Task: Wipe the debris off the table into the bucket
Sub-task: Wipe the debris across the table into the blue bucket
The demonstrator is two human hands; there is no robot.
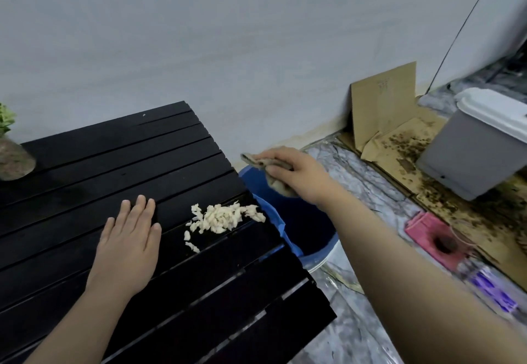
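A pile of pale, shredded debris point(224, 217) lies on the black slatted table point(114, 164), close to its right edge. Just beyond that edge, on the floor, stands a blue bucket point(319, 251) with a dark inside. My right hand point(296, 175) hovers above the bucket's far side, off the table, gripping a crumpled grey-brown cloth point(258, 160). My left hand point(129, 239) rests flat on the table, palm down with fingers together, a short way left of the debris.
A potted plant point(11, 147) sits at the table's far left corner. On the floor to the right are a grey bin with a white lid point(479, 147), dirty cardboard point(382, 112) against the wall and a pink object point(436, 235).
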